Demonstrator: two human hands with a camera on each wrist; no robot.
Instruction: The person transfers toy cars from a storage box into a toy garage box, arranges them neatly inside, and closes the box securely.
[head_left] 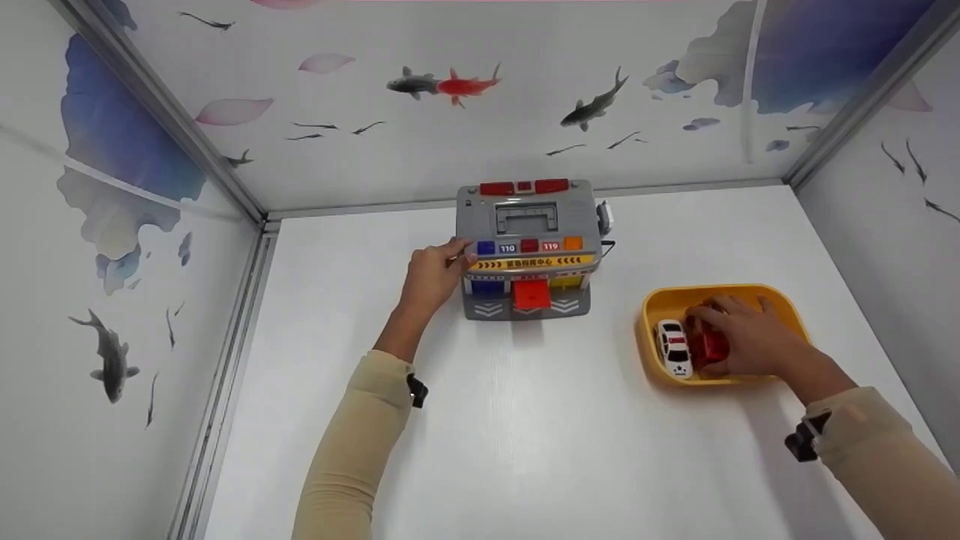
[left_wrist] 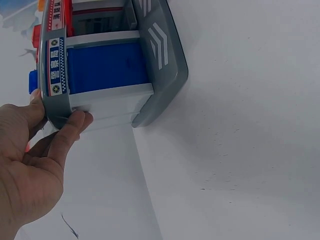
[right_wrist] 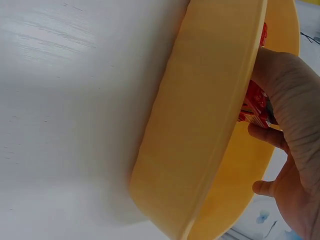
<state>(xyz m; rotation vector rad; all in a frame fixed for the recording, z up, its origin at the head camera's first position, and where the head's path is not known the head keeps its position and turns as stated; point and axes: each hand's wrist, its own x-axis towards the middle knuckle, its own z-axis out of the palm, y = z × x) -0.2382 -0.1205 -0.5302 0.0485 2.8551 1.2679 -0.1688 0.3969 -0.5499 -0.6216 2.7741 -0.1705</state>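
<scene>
A grey toy garage (head_left: 525, 221) stands at the back of the table, with blue, red and orange buttons on its roof edge. Its red middle door (head_left: 532, 294) is swung up and sticks out; the blue door (left_wrist: 107, 67) hangs down. My left hand (head_left: 433, 277) pinches the garage's left roof edge between thumb and fingers. Inside a yellow tub (head_left: 651, 360) at the right, my right hand (head_left: 750, 337) grips a red toy vehicle (head_left: 709, 346), its fingers hiding much of it. Beside that vehicle lies a white toy police car (head_left: 674, 349).
The white table (head_left: 495, 442) is bounded by a back wall (head_left: 337, 165) with painted fish and by side walls in metal frames. A small light-coloured part (head_left: 605, 217) juts from the garage's right side, with a dark hook-like piece below it.
</scene>
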